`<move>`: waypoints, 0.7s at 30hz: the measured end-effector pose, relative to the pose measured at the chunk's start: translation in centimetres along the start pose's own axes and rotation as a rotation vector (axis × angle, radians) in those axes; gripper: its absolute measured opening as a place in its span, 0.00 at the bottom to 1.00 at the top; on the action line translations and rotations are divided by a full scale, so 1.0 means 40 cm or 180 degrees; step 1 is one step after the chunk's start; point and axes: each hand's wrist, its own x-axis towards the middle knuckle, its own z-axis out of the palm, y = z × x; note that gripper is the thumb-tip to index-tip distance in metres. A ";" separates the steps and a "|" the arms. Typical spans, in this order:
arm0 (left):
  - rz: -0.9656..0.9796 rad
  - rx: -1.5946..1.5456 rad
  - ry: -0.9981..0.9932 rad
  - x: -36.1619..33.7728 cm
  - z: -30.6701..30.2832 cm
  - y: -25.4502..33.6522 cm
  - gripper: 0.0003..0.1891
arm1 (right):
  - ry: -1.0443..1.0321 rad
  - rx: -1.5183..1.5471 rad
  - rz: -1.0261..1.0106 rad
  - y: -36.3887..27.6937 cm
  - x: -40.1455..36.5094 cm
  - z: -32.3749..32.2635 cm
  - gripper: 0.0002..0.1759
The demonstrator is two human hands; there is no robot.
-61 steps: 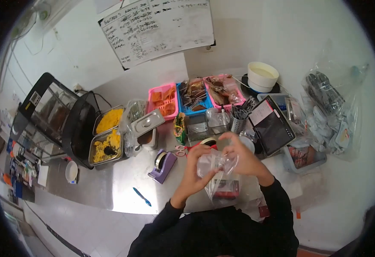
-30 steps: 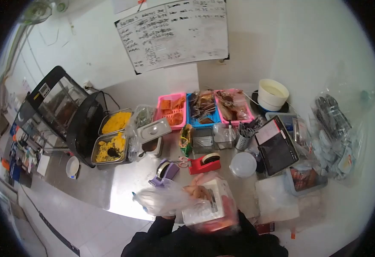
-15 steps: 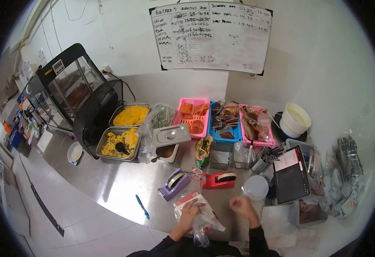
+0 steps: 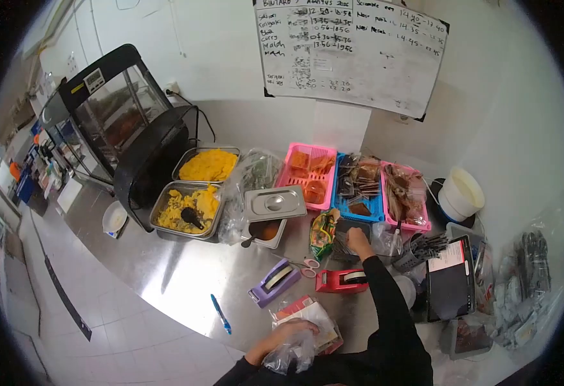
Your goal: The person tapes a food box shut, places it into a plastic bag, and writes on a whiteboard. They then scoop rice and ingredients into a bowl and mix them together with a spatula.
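Observation:
Near the table's front edge my left hand (image 4: pixel 293 331) is curled over a clear plastic bag (image 4: pixel 293 358). The bag bunches below the fingers, against a flat red and white package (image 4: pixel 307 313). My right hand (image 4: pixel 359 243) reaches forward over a dark, clear-sided container (image 4: pixel 352 228) of thin grey items. Its fingers are drawn together at the container, and what is between them is hidden. Under that forearm lies a red tape dispenser (image 4: pixel 333 280), partly covered. A purple tape dispenser (image 4: pixel 275 283) and pink-handled scissors (image 4: pixel 309 267) are just left of it.
Pink (image 4: pixel 291 186) and blue (image 4: pixel 374 213) baskets of packets stand behind. Left are metal trays of yellow food (image 4: pixel 208 165) and a black warmer (image 4: pixel 150 161). A blue pen (image 4: pixel 220 314) lies near the front edge. A tablet (image 4: pixel 450 289) stands right.
My right hand has moved forward from beside the package to the dark container. My left hand stays at the package with the plastic bag. The view has shifted slightly.

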 end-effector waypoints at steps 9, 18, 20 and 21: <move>-0.0070 0.1104 0.0252 -0.010 0.032 -0.037 0.13 | 0.0547 0.1430 -0.0236 -0.035 -0.038 -0.150 0.05; -0.0489 0.1243 0.1651 -0.038 0.125 -0.063 0.13 | 0.0860 0.5347 0.0022 -0.224 -0.255 -0.328 0.07; -0.0542 0.0710 0.1853 -0.049 0.134 -0.090 0.13 | 0.0752 0.5379 0.0004 -0.250 -0.293 -0.328 0.08; -0.0559 0.0713 0.1862 -0.042 0.134 -0.057 0.13 | 0.0655 0.5394 -0.0014 -0.263 -0.316 -0.325 0.08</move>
